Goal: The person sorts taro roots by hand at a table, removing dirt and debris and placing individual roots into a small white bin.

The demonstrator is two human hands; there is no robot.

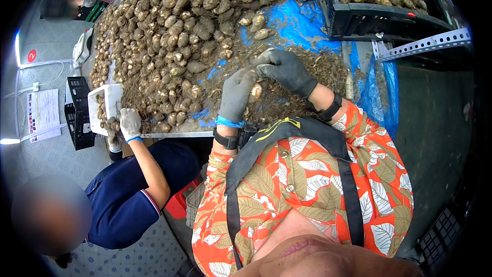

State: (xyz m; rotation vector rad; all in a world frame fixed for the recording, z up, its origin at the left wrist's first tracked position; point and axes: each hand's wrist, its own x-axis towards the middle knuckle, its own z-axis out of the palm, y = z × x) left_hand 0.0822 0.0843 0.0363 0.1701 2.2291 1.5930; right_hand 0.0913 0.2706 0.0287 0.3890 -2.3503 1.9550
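My left hand [237,94], in a grey work glove with a blue band at the wrist, has its fingers curled. Its fingertips meet those of my right hand [286,71], in a darker, soiled glove. Something small and brownish shows at the pinch, too covered to identify. Right beside my left glove is a taro corm [256,90] with a pale end; whether it is held or lies on the debris cannot be told. Beneath both hands spread soil and root scraps [315,65]. A large heap of taro corms [173,27] rises beyond and to the left.
A black plastic crate [369,19] of corms stands at far right, near a perforated metal bar [426,44]. Blue plastic sheet [294,21] covers parts of the table. At left, a co-worker's gloved hands [130,123] work at a white foam box [115,94]. Another black crate [78,113] stands beyond.
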